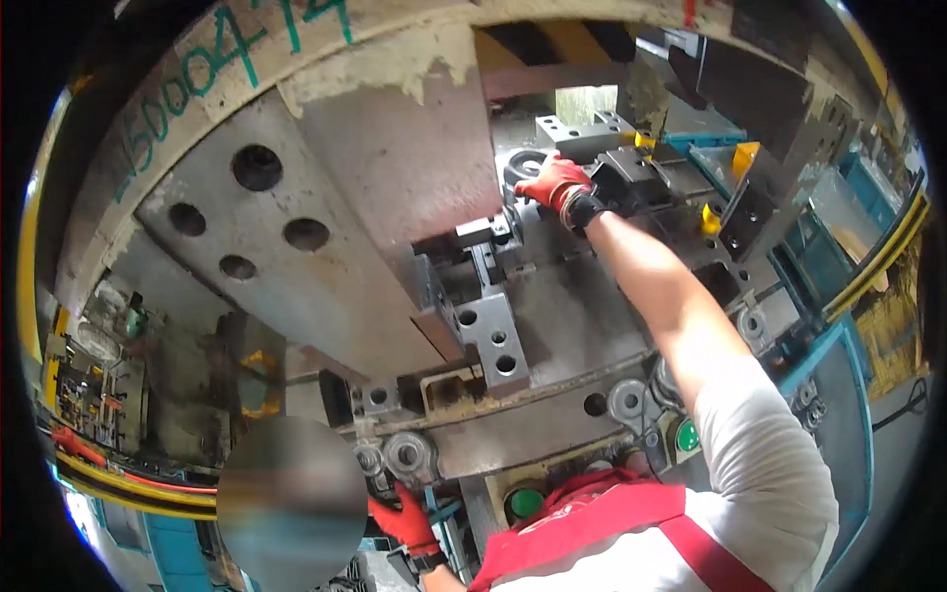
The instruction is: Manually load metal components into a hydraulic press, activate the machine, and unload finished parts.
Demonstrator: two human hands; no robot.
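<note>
Steel machinery [567, 326] shows two green buttons [687, 435]; right hand [555, 182] touches one ring [515, 168], grip unclear; left hand [407, 523] spread.

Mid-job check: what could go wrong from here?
The right hand reaches in to the ring, beside the black block: fingers might get pinched. The apron looks close to a green button, so leaning in might press it. The grip is hard to make out; if loose, the ring might slip.
</note>
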